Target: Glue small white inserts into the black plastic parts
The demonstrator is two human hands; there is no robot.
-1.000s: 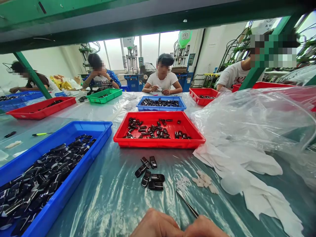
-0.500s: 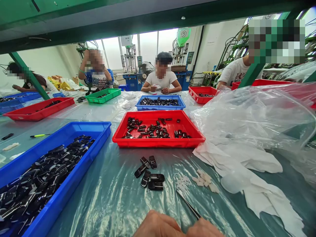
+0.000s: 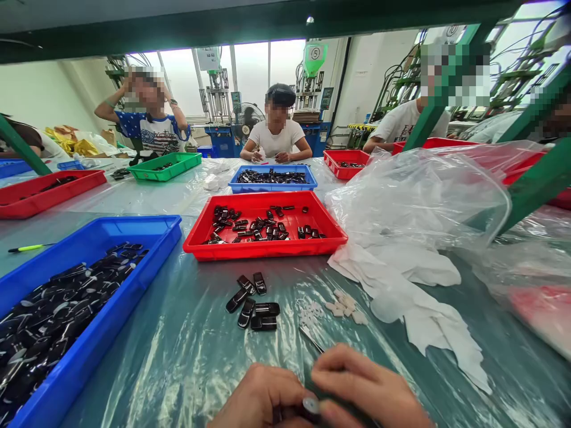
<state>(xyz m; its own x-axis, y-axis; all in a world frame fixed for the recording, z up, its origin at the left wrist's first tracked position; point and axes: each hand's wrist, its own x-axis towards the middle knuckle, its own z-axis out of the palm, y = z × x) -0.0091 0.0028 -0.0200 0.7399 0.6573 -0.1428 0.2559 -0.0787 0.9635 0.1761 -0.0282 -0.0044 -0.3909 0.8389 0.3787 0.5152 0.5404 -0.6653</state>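
At the bottom edge my left hand (image 3: pixel 264 393) is closed around a small glossy black plastic piece with a grey rounded end (image 3: pixel 311 406), most of it hidden by the fingers. My right hand (image 3: pixel 372 383) meets it from the right, fingers bent, a fingertip against the grey end. Tweezers (image 3: pixel 311 339) lie on the table, their rear part covered by my right hand. Several similar black pieces (image 3: pixel 264 309) lie loose ahead of my hands. Beside them are tiny clear-white bits (image 3: pixel 310 312) and a cluster of cream-coloured small blocks (image 3: pixel 345 306).
A blue tray (image 3: pixel 154 276) heaped with black pieces stands left; a red tray (image 3: pixel 267 254) with more is ahead. White cloths (image 3: pixel 439 333) and clear plastic bags (image 3: pixel 414 196) lie right. Green frame bars (image 3: pixel 439 98) cross the view. Co-workers (image 3: pixel 279 139) sit opposite.
My view has shifted, so the table appears further left and higher. Both hands have risen into view, and my right hand has come over the rear of the tweezers. The black piece now shows between them.
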